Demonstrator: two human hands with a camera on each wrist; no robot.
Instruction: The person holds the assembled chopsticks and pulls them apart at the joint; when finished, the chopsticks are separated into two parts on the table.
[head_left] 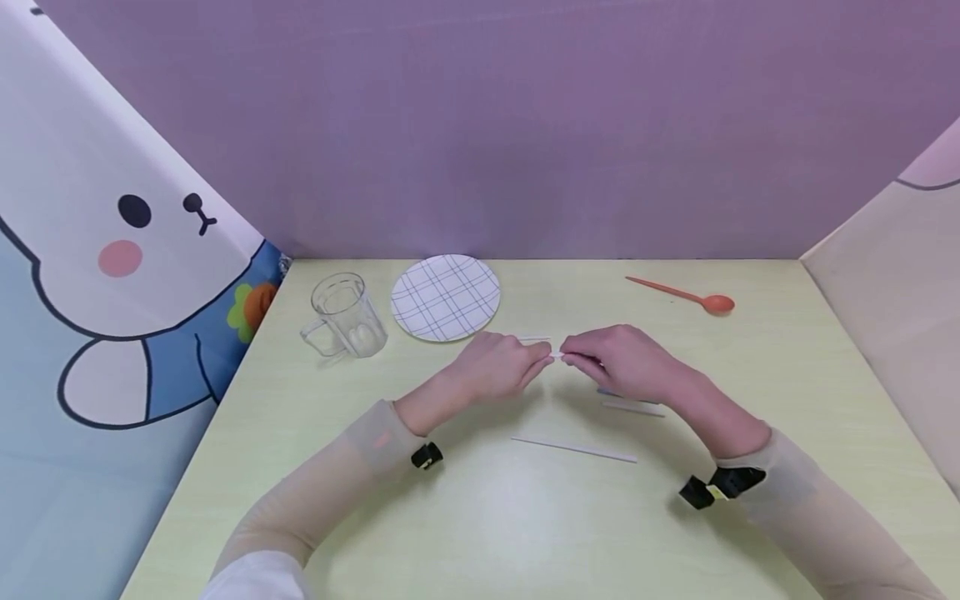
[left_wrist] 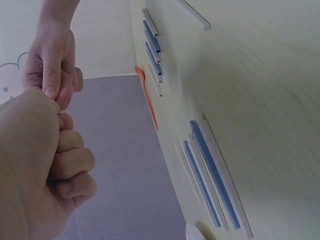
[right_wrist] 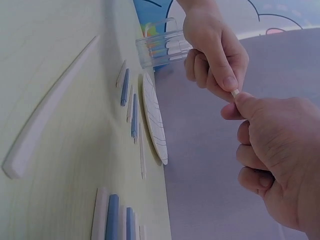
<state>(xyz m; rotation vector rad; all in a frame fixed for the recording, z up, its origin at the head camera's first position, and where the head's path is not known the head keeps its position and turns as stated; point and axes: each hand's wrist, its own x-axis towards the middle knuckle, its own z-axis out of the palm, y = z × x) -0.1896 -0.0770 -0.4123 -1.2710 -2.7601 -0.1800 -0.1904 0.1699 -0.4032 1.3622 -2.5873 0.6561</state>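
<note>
Over the middle of the table, my left hand (head_left: 498, 367) and right hand (head_left: 626, 362) meet fingertip to fingertip. Each pinches a thin white stick (head_left: 556, 356) between thumb and curled fingers, the two grips almost touching. Only a short white bit shows in the gap; the fingers hide the rest. Below the hands lies a longer white stick (head_left: 573, 450), thick at its right end and tapering leftward. White sticks (head_left: 633, 408) and blue sticks (left_wrist: 207, 160) lie side by side in two groups, one under each hand, partly covered in the head view.
A clear glass mug (head_left: 348, 317) stands at the back left, its handle toward the left. Beside it lies a round white plate (head_left: 446, 297) with a blue grid. An orange spoon (head_left: 717, 305) rests at the back right. A purple backdrop (head_left: 510, 133) rises behind the table.
</note>
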